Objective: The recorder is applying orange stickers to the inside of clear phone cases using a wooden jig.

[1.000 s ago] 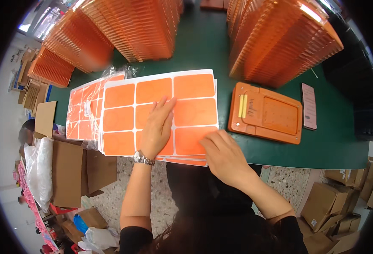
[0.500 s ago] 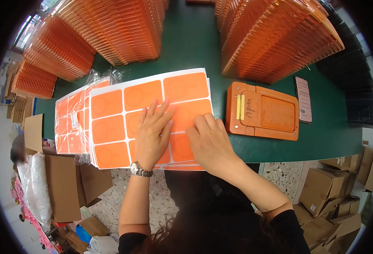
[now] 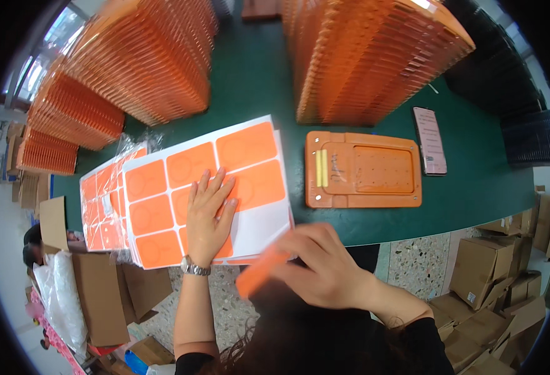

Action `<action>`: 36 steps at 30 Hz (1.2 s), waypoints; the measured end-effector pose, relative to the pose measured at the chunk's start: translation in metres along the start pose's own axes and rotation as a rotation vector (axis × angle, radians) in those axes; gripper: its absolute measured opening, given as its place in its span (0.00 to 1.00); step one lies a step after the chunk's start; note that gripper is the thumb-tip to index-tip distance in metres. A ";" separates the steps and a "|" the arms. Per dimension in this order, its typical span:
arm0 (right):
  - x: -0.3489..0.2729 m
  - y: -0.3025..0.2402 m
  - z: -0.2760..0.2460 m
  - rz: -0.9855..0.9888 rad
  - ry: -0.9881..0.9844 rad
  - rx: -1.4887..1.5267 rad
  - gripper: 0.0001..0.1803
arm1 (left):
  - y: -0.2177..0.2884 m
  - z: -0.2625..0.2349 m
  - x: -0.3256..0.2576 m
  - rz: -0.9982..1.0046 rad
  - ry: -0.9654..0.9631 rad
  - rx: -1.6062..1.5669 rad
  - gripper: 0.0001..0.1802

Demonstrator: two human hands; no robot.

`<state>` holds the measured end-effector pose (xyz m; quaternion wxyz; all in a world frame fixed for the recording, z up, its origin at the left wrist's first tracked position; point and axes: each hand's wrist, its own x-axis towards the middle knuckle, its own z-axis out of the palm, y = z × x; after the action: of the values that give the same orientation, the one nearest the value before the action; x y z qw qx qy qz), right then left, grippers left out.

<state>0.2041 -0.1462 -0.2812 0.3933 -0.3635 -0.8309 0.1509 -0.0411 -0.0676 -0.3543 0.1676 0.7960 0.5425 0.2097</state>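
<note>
A stack of sticker sheets (image 3: pixel 150 215) with large orange rectangles on white backing lies at the table's near edge. My left hand (image 3: pixel 209 215), with a metal watch at the wrist, rests flat on the top sheet, fingers stretched out. Bare white backing (image 3: pixel 259 228) shows at that sheet's lower right. Just off this corner, my right hand (image 3: pixel 325 269) is closed on a peeled orange sticker (image 3: pixel 257 278), blurred by motion. To the right lies an orange plastic block (image 3: pixel 384 169) with a recessed panel and a yellow strip.
Tall stacks of orange plastic pieces stand at the back left (image 3: pixel 147 62) and back right (image 3: pixel 368 62) of the green table (image 3: pixel 256 75). A clear-wrapped sticker pack (image 3: pixel 97 212) lies left of the sheets. Right of the block is a phone-like slab (image 3: pixel 430 140). Cartons (image 3: pixel 484 269) fill the floor at right.
My right hand has lifted the orange sticker off the sheet's lower right and moved toward me, exposing white backing. My left hand stays on the sheet. The whole view has shifted.
</note>
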 end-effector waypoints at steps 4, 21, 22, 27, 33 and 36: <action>-0.028 -0.004 -0.065 0.067 0.201 -0.087 0.18 | 0.004 -0.006 -0.004 0.011 -0.003 0.034 0.21; -0.054 0.068 -0.097 0.358 0.202 -0.562 0.13 | 0.138 -0.099 0.178 0.590 0.497 -0.309 0.21; -0.053 0.070 -0.097 0.370 0.179 -0.524 0.11 | 0.144 -0.105 0.187 0.661 0.492 -0.281 0.23; -0.048 0.076 -0.100 0.409 0.146 -0.422 0.06 | 0.174 -0.116 0.210 0.683 0.327 -0.033 0.19; -0.030 0.080 -0.091 0.469 0.113 -0.453 0.08 | 0.181 -0.112 0.209 0.489 0.235 -0.234 0.10; -0.023 0.078 -0.091 0.470 0.068 -0.492 0.09 | 0.177 -0.117 0.213 0.410 0.120 -0.436 0.09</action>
<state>0.3213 -0.1125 -0.2763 0.2758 -0.6339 -0.7223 0.0202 0.1081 0.0727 -0.1346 0.2565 0.8203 0.3218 0.3973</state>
